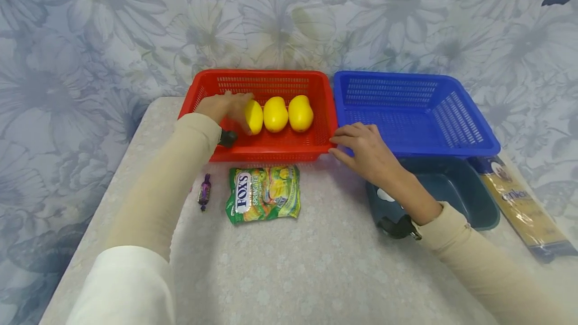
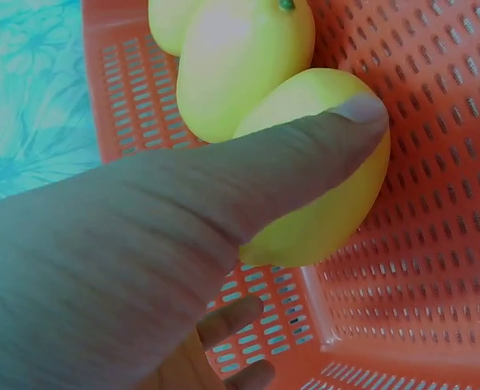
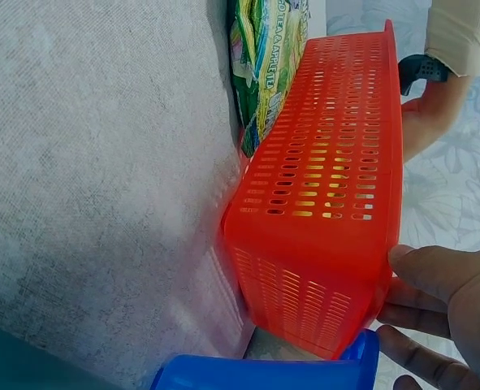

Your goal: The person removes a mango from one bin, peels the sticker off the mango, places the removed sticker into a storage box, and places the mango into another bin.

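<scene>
In the head view, my left hand point(image 1: 229, 109) reaches into the red basket point(image 1: 266, 156) at its left side. Its thumb lies straight across the leftmost yellow mango point(image 2: 329, 203) in the left wrist view, while other fingertips show apart from the fruit, over the slotted floor. Two more mangoes, the middle mango point(image 1: 275, 114) and the right mango point(image 1: 300, 114), sit in a row beside it. At the basket's front right corner, my right hand point(image 1: 368, 152) holds the rim, thumb at the front and fingers around the corner in the right wrist view.
A blue basket point(image 1: 451, 152) stands right of the red one. In front of it are a dark teal tub point(image 1: 485, 199) and a yellow packet point(image 1: 526, 204). A green Fox's candy bag point(image 1: 264, 193) and a purple wrapped candy point(image 1: 204, 192) lie before the red basket.
</scene>
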Tool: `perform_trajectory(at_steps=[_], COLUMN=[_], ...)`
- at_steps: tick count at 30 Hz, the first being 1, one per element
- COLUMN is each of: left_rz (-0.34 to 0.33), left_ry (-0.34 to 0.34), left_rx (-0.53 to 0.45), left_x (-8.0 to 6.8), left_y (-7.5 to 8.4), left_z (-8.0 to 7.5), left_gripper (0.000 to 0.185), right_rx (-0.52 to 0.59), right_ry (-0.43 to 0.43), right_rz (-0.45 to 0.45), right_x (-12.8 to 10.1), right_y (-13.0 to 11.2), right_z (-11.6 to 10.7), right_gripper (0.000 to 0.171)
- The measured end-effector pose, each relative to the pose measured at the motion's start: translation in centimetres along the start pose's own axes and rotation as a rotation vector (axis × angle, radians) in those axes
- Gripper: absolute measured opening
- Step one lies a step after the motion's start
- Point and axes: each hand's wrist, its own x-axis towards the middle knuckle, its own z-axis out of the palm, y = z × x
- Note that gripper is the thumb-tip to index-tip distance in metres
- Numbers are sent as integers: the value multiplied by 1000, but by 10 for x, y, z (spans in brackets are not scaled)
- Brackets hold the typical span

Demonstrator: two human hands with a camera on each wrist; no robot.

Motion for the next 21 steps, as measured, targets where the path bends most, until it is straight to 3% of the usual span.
perform_trajectory(at_steps=[5, 9, 15, 21], left_rz=[21, 70, 192, 340], left_ry=[-5, 35, 215, 463], left_rx=[23, 28, -6, -73], left_x=[0, -1, -12, -45], left_y=[-6, -14, -25, -34], left_z=[0, -2, -1, 15], left_gripper=[112, 100, 73, 55], right_rx=[4, -5, -8, 18], right_ry=[9, -29, -126, -90], right_rz=[-18, -16, 38, 78], right_x=[3, 6, 7, -14], right_y=[-3, -4, -3, 15], right_z=[3, 3, -7, -23], right_gripper=[25, 28, 33, 30])
